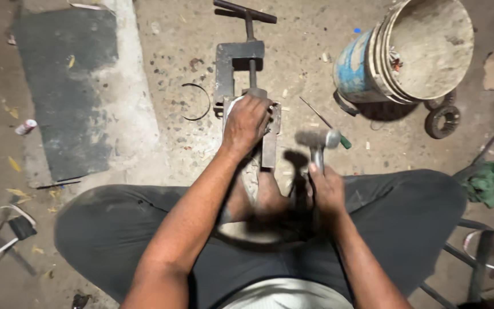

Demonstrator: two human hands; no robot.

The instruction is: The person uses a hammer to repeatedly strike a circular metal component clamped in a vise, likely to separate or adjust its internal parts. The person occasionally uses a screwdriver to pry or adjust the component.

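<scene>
Hammer [317, 139] in right fist [327, 189], left hand [246, 121] on vise [247, 97]

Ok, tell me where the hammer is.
The hammer is in the right hand, right of centre in the head view, its blurred head beside the vise that the left hand presses on.

Dim warm light, hammer [317, 139] motion-blurred, dark shadow beneath

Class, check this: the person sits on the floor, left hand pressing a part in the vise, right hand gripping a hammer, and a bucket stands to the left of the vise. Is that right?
Not quite. The bucket stands to the right of the vise, not the left, as the head view shows. The rest holds: the left hand presses on the part in the vise and the right hand grips the hammer.
</scene>
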